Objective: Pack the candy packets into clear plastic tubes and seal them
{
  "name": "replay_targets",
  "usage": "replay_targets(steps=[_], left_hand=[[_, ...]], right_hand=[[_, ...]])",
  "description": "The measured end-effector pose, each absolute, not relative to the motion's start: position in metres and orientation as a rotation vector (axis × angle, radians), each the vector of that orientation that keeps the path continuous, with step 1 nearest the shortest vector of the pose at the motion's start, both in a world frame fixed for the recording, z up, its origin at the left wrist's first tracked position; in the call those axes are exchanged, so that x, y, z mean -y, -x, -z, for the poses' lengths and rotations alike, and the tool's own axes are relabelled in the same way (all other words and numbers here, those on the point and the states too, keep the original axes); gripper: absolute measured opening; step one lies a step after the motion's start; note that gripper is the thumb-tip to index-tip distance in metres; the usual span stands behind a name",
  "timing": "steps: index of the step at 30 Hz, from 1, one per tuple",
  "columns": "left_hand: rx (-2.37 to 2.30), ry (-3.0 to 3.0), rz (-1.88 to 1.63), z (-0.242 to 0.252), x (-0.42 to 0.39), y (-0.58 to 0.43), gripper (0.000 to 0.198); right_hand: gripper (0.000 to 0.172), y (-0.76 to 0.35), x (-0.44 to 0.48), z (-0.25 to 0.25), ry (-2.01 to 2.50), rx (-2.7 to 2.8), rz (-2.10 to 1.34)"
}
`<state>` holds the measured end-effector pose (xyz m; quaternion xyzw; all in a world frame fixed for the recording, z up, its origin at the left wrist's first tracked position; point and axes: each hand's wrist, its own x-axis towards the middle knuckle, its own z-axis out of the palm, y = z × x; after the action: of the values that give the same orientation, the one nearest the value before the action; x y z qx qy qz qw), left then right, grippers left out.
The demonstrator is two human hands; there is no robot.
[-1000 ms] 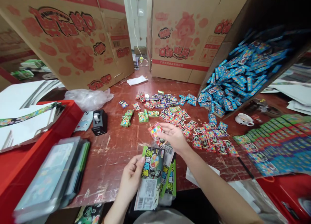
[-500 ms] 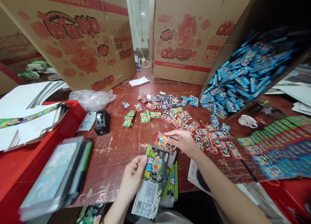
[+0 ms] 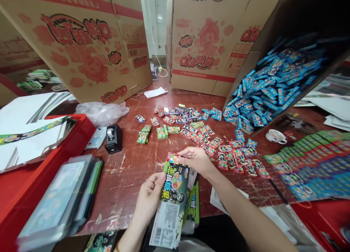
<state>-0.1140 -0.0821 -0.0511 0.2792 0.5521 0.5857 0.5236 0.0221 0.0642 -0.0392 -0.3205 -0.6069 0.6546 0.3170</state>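
My left hand (image 3: 151,193) is closed on the left edge of a green and black candy bag (image 3: 175,182), tilted near the table's front edge. A white label with a barcode covers its lower part. At the bag's top end, my right hand (image 3: 198,160) pinches a small red candy packet (image 3: 172,158); the packet's lower part is hidden behind the bag, so I cannot tell how far inside it sits. More green bags (image 3: 193,204) lie under the held one. Beyond my right hand spreads a pile of red candy packets (image 3: 201,135).
Green packets (image 3: 162,132) and purple packets (image 3: 188,115) lie farther back. A tipped carton spills blue packets (image 3: 273,88) at right, near a white cup (image 3: 275,136). Left stand a tape dispenser (image 3: 113,140), a red bin (image 3: 84,132) and plastic sleeves (image 3: 54,197). Large cartons (image 3: 202,77) line the back.
My right hand has moved left and slightly down with the red packet, bringing it to the bag's top edge. My left hand and the bag stay nearly in place.
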Motion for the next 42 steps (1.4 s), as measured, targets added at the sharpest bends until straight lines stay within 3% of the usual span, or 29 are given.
replay_targets(steps=[6,10,15,26,33,37,39,42], left_hand=[[-1.347,-0.625,-1.405,0.059,0.076,0.123,0.034],[-1.407,-0.596,-1.393,0.059,0.073,0.139,0.037],[-1.467,-0.543,-1.36,0.064,0.075,0.155,0.04],[-1.587,-0.506,-1.326,0.083,0.066,0.175,0.049],[-2.153,-0.765,-1.333,0.134,0.058,0.228,0.068],[-2.387,-1.317,-1.438,0.104,0.057,0.202,0.055],[-2.135,-1.389,-1.475,0.077,0.056,0.17,0.044],[-1.706,-1.239,-1.573,0.044,0.053,0.125,0.056]], right_hand=[[0.017,-0.017,-0.061,0.045,0.558,2.138,-1.338],[0.021,0.0,-0.134,0.055,1.187,2.207,-0.908],[0.027,0.024,-0.25,0.066,1.505,2.26,-0.794],[0.027,0.028,-0.297,0.082,1.555,2.146,-1.192],[0.024,-0.021,-0.257,0.067,1.257,1.595,-1.51],[0.032,-0.026,-0.181,0.063,1.026,1.412,-1.732],[0.033,-0.02,-0.135,0.064,0.91,1.269,-1.829],[0.028,-0.01,-0.074,0.068,0.665,0.928,-1.978]])
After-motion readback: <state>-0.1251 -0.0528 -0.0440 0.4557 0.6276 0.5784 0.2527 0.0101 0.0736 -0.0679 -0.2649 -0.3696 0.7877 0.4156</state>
